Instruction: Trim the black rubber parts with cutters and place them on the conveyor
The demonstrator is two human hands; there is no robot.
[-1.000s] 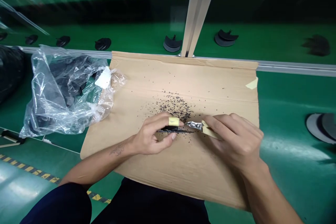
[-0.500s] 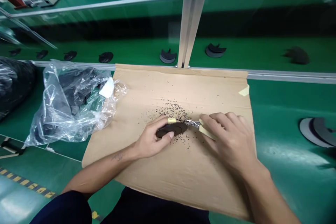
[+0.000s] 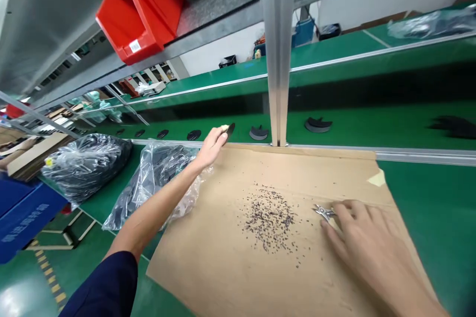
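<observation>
1. Your thin, black piece (image 3: 231, 132) tilts, pinched in your left grip (image 3: 212, 146) near the cardboard's far edge.
2. Your silver pliers (image 3: 323, 212) point leftward, jaws parted, pale handles partly hidden under your right grip (image 3: 366, 233).

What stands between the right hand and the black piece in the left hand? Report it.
Nothing visible blocks the gap between the right hand and the black piece. Pliers are partly under that hand, and small black bits lie scattered on the cardboard.
</observation>
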